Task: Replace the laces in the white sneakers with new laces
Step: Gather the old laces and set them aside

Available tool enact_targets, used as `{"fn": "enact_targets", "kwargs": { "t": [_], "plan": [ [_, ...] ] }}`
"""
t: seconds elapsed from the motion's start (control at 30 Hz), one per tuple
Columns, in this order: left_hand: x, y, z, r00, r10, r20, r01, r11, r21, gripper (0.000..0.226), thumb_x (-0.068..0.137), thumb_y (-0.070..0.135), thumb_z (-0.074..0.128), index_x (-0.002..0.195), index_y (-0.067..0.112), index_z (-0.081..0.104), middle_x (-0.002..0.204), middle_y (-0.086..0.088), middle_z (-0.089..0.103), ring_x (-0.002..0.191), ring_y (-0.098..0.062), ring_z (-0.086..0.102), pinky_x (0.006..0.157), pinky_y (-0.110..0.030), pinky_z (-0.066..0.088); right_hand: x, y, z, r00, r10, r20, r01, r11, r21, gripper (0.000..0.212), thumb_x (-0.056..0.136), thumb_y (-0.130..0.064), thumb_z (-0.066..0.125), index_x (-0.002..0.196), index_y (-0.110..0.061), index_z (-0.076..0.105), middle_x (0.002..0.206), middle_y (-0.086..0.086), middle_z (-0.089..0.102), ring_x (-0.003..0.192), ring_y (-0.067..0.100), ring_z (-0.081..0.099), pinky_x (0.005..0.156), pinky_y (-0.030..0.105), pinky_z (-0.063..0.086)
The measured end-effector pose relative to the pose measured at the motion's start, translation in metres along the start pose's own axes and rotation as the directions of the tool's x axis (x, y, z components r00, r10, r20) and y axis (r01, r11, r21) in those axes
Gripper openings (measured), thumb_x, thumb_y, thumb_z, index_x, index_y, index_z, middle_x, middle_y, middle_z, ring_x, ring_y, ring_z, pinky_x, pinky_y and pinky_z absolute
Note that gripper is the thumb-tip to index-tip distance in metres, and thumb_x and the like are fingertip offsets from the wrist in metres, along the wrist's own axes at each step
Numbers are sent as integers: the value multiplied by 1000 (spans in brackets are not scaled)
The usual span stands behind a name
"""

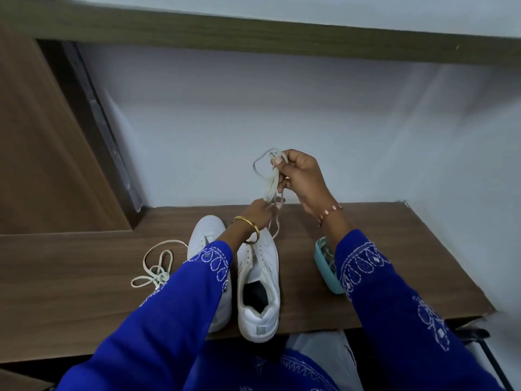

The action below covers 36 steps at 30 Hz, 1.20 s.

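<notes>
White sneakers (259, 280) sit unlaced on the tabletop (84, 277) — relacing remains; each grip, left hand (260, 213) and right hand (301, 176), pinches a bunched lace (271, 182).

Pretty sure I'm sitting in a room at home: I'm working at a dark wood-laminate desk (84, 277) pushed against a plain white wall (282, 122), with a brown wooden door (42, 150) standing left.
</notes>
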<state>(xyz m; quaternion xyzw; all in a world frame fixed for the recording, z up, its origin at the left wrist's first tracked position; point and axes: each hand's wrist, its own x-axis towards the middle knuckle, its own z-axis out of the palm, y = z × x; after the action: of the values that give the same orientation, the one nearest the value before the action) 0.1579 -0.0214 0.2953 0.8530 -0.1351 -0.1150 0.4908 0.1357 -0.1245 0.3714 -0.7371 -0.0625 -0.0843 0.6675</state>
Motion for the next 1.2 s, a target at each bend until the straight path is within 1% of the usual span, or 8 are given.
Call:
{"fn": "enact_targets", "kwargs": {
  "t": [0.13,0.27,0.4,0.5,0.57,0.77,1.0,1.2],
  "plan": [
    [6,-13,11,989,-129,-76,105,958,-265,30,98,16,39,91,3,65,101,-13,66,93,-27,58,77,-26,41,-1,3,-10,996,58,-66,-59,998,-16,18,94,-7,50,78,-6,58,62,7,52,50,15,48,47,24,45],
    [10,0,-3,956,-285,-66,105,544,-832,24,95,2,36,78,9,52,92,-15,64,72,-22,59,63,-27,53,-5,24,-19,963,219,-159,-245,954,-172,20,87,-3,52,67,-5,54,55,9,52,33,8,46,37,18,41],
    [12,33,-32,985,-169,-40,9,278,-961,23,99,10,34,82,10,49,77,-13,70,69,-23,68,66,-31,58,-13,54,-19,915,352,-197,-394,882,-256,19,84,-3,56,66,-7,51,57,9,52,31,8,49,37,19,44],
    [6,52,-41,988,-156,-15,29,278,-960,24,101,15,31,87,8,49,69,-13,71,65,-25,69,83,-41,53,-17,58,-10,932,309,-191,-345,917,-200,10,84,-6,61,89,-8,52,66,7,56,44,11,54,41,20,47],
    [-1,57,-40,981,-189,33,81,251,-965,32,102,20,29,81,7,50,55,-9,67,61,-23,67,88,-43,47,-18,53,-1,956,268,-122,-284,947,-147,31,84,-3,61,107,-18,45,72,6,59,54,13,57,47,19,50],
    [-19,37,-54,958,-286,25,75,168,-983,36,100,25,28,69,15,42,37,4,43,33,-12,39,47,-21,44,-18,48,28,945,305,116,-304,952,-25,29,83,10,53,109,-3,57,70,9,55,57,17,51,54,25,54],
    [-54,-16,-113,914,-368,-173,-128,145,-981,33,95,22,28,63,18,37,35,6,35,26,-9,24,38,-11,30,-16,23,83,888,301,347,-418,842,340,31,89,7,47,118,-3,51,85,11,60,73,21,62,65,30,55],
    [-92,-54,-155,782,-495,-380,-311,219,-925,33,95,25,29,63,21,37,36,7,34,27,-8,21,37,-11,24,-17,9,154,830,318,459,-484,819,308,17,96,-12,47,102,-2,59,50,-5,58,54,11,62,62,27,54]
  ]
}}
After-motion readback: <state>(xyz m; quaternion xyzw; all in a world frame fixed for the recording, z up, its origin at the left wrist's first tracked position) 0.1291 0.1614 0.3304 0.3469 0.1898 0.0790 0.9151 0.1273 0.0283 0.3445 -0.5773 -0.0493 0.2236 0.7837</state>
